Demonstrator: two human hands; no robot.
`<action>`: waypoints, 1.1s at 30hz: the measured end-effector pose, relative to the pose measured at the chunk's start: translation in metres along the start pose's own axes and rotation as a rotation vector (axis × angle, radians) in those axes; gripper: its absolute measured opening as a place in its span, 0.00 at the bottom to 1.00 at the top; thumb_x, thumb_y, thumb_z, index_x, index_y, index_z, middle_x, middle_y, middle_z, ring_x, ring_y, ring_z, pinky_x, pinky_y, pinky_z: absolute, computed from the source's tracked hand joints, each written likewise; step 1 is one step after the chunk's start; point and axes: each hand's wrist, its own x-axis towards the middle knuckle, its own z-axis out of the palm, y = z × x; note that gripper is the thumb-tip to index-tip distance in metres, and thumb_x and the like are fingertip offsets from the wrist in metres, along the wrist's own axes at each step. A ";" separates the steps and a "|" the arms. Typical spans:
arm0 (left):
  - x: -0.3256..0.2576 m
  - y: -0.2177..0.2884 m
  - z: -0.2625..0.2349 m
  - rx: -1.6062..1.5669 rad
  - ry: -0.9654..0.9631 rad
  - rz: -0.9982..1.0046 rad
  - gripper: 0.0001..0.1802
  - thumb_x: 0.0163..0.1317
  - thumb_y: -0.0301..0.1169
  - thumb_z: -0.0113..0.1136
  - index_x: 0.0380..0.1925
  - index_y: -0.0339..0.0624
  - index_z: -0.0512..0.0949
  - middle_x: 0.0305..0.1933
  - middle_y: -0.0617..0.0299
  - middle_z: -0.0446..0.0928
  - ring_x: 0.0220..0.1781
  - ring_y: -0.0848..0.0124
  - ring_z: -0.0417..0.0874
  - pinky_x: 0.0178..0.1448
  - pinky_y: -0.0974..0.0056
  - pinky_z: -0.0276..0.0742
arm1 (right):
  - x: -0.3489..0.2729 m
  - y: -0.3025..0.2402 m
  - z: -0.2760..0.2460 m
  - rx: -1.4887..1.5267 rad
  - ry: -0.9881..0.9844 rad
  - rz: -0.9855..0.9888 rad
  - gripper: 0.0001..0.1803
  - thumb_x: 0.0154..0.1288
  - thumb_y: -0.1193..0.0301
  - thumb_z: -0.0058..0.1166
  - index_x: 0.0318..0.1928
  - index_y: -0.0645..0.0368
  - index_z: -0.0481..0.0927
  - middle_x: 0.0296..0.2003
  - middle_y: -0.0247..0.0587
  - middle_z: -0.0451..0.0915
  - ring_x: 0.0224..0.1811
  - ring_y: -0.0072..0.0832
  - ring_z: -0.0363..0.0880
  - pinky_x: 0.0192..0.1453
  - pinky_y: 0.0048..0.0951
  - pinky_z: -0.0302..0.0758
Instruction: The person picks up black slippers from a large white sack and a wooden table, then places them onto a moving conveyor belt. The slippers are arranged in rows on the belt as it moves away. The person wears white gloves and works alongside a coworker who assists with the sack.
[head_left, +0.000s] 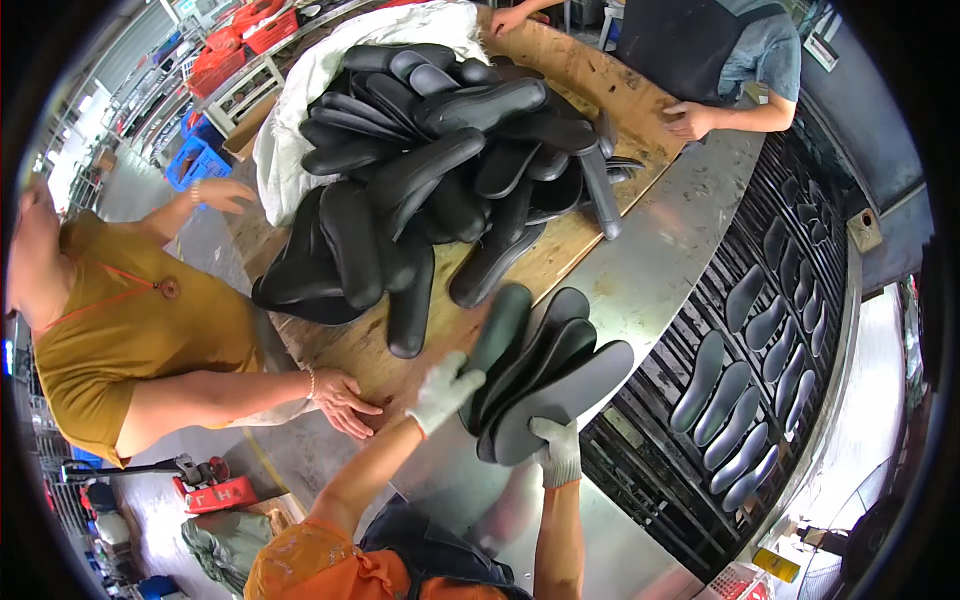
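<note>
Over the metal part of the table I hold a fanned bunch of black insoles (560, 395). My right hand (558, 450), in a pale knit glove, grips their lower end, its thumb across the front insole. At their left side, my gloved left hand (445, 390) closes on the leftmost insole (497, 330); some of its fingers are hidden. Just beyond my hands, a large heap of black insoles (400, 180) covers the wooden board (375, 370), partly on a white sack (285, 140).
On my right, several insoles (735, 400) lie in rows on a dark slatted conveyor (640, 450). At left, a person in a mustard shirt (160, 340) rests a hand (345, 403) at the table edge. Another person's hand (690, 120) touches the board's far right.
</note>
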 end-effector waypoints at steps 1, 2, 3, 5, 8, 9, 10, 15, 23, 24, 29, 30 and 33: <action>-0.015 0.001 0.010 -0.074 -0.042 0.002 0.20 0.63 0.42 0.66 0.42 0.34 0.77 0.39 0.39 0.79 0.42 0.47 0.82 0.50 0.51 0.76 | 0.006 0.003 -0.004 -0.057 0.007 -0.006 0.27 0.45 0.83 0.66 0.51 0.66 0.81 0.40 0.43 0.85 0.38 0.38 0.86 0.46 0.40 0.86; -0.023 -0.026 0.027 -0.164 0.008 0.029 0.20 0.65 0.42 0.64 0.45 0.34 0.78 0.40 0.40 0.80 0.44 0.48 0.83 0.51 0.52 0.77 | 0.007 0.002 0.003 -0.087 0.022 0.059 0.25 0.45 0.84 0.64 0.50 0.67 0.81 0.39 0.43 0.84 0.37 0.37 0.86 0.45 0.40 0.86; -0.027 -0.060 0.040 0.022 0.106 0.142 0.17 0.67 0.36 0.62 0.42 0.31 0.77 0.34 0.46 0.77 0.38 0.56 0.80 0.45 0.55 0.75 | 0.009 0.005 0.000 -0.104 0.007 0.087 0.25 0.45 0.83 0.64 0.49 0.67 0.81 0.38 0.43 0.84 0.37 0.37 0.86 0.45 0.40 0.86; -0.036 -0.036 0.039 -0.015 -0.020 0.050 0.16 0.68 0.37 0.61 0.42 0.32 0.78 0.32 0.45 0.76 0.36 0.56 0.79 0.44 0.54 0.75 | 0.010 0.006 -0.016 -0.142 0.021 0.120 0.25 0.45 0.82 0.65 0.49 0.66 0.81 0.36 0.43 0.84 0.37 0.37 0.86 0.46 0.39 0.85; -0.039 -0.040 0.027 0.035 -0.116 0.067 0.14 0.68 0.37 0.61 0.42 0.35 0.79 0.32 0.45 0.76 0.35 0.53 0.81 0.44 0.52 0.76 | 0.002 0.013 -0.005 -0.065 0.058 0.095 0.25 0.44 0.82 0.65 0.49 0.65 0.82 0.35 0.42 0.84 0.36 0.37 0.86 0.44 0.39 0.86; -0.036 -0.023 0.019 0.037 -0.158 0.040 0.15 0.68 0.39 0.60 0.42 0.36 0.79 0.35 0.45 0.78 0.40 0.50 0.81 0.46 0.51 0.76 | 0.002 0.016 -0.010 -0.050 0.069 0.074 0.26 0.44 0.81 0.65 0.49 0.65 0.81 0.36 0.42 0.84 0.36 0.37 0.86 0.43 0.40 0.86; -0.033 -0.005 0.009 0.039 -0.202 0.014 0.16 0.68 0.41 0.60 0.42 0.37 0.79 0.39 0.44 0.79 0.44 0.47 0.82 0.48 0.50 0.77 | 0.003 0.023 -0.020 -0.036 0.081 0.053 0.26 0.44 0.81 0.65 0.50 0.65 0.81 0.36 0.42 0.84 0.36 0.37 0.85 0.43 0.40 0.86; 0.023 -0.032 -0.039 0.539 0.364 0.255 0.30 0.54 0.44 0.74 0.54 0.46 0.76 0.57 0.49 0.74 0.59 0.47 0.74 0.62 0.44 0.71 | -0.003 0.042 -0.030 -0.007 0.036 0.082 0.28 0.44 0.81 0.66 0.52 0.65 0.80 0.40 0.43 0.84 0.38 0.38 0.86 0.45 0.41 0.86; 0.078 -0.018 -0.061 0.636 0.242 -0.179 0.60 0.46 0.41 0.75 0.78 0.48 0.51 0.70 0.32 0.64 0.70 0.34 0.66 0.73 0.44 0.67 | -0.024 0.026 -0.035 0.064 0.033 0.057 0.33 0.46 0.85 0.65 0.58 0.66 0.76 0.44 0.46 0.83 0.42 0.42 0.86 0.44 0.44 0.87; 0.075 -0.019 -0.062 0.623 0.223 -0.169 0.58 0.45 0.43 0.74 0.76 0.48 0.54 0.65 0.32 0.69 0.62 0.36 0.74 0.68 0.44 0.72 | -0.027 0.025 -0.042 0.056 0.057 0.096 0.34 0.46 0.85 0.65 0.59 0.67 0.75 0.45 0.48 0.83 0.44 0.43 0.86 0.48 0.46 0.86; 0.029 -0.061 -0.051 0.057 0.135 0.020 0.52 0.46 0.29 0.71 0.75 0.36 0.59 0.63 0.45 0.74 0.58 0.55 0.79 0.65 0.57 0.75 | -0.043 0.022 -0.056 0.004 0.112 0.113 0.32 0.48 0.87 0.64 0.59 0.66 0.76 0.45 0.47 0.84 0.42 0.39 0.86 0.51 0.46 0.86; 0.008 -0.059 -0.039 -0.234 0.003 -0.091 0.50 0.49 0.26 0.68 0.75 0.34 0.58 0.62 0.50 0.74 0.57 0.63 0.78 0.62 0.60 0.75 | -0.050 0.022 -0.066 0.011 0.114 0.105 0.32 0.49 0.87 0.64 0.59 0.66 0.76 0.44 0.46 0.84 0.42 0.38 0.86 0.51 0.45 0.85; -0.054 -0.028 -0.002 -0.828 -0.269 -0.070 0.45 0.51 0.20 0.54 0.75 0.37 0.60 0.63 0.56 0.73 0.61 0.64 0.77 0.66 0.61 0.74 | -0.076 0.013 -0.084 0.066 0.123 0.102 0.31 0.49 0.87 0.64 0.57 0.66 0.77 0.44 0.45 0.85 0.42 0.36 0.86 0.50 0.44 0.86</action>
